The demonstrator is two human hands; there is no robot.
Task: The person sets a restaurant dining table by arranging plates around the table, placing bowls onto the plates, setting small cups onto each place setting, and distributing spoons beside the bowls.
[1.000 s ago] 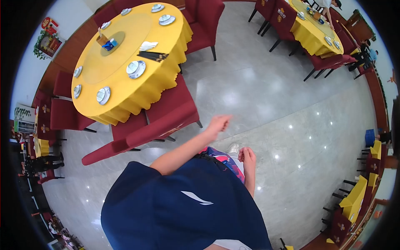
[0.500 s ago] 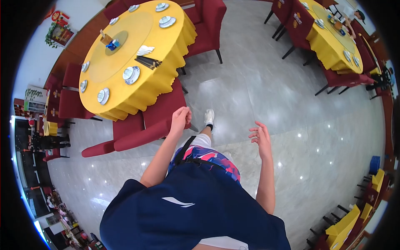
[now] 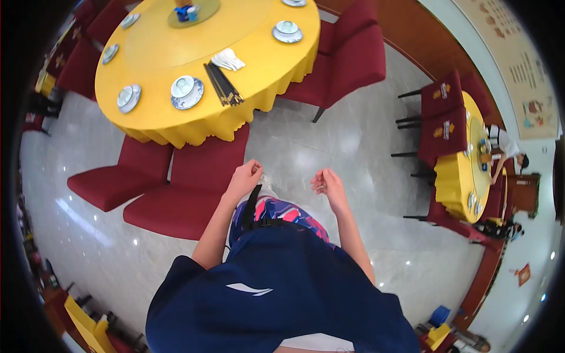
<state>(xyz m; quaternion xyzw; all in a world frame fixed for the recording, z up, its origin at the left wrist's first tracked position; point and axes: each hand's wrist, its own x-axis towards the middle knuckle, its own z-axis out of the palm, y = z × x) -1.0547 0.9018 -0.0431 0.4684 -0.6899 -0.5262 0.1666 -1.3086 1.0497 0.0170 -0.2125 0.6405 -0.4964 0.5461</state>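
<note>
Nearest, the left hand [image 3: 246, 179] has its grip curled together with nothing visible in it, near a dark-red upholstered chair [image 3: 176, 207]; the right hand [image 3: 331, 186] has its grip loosely apart above the grey floor [image 3: 347, 126], apparently bare. The step looks like standing ready, nothing handled. Beyond, on the round yellow-clothed worktop [image 3: 268, 76], black gold-ended chopsticks [image 3: 220, 82] lie beside white spoons [image 3: 228, 59]. Handling those would call for a forward reach with opened fingers.
</note>
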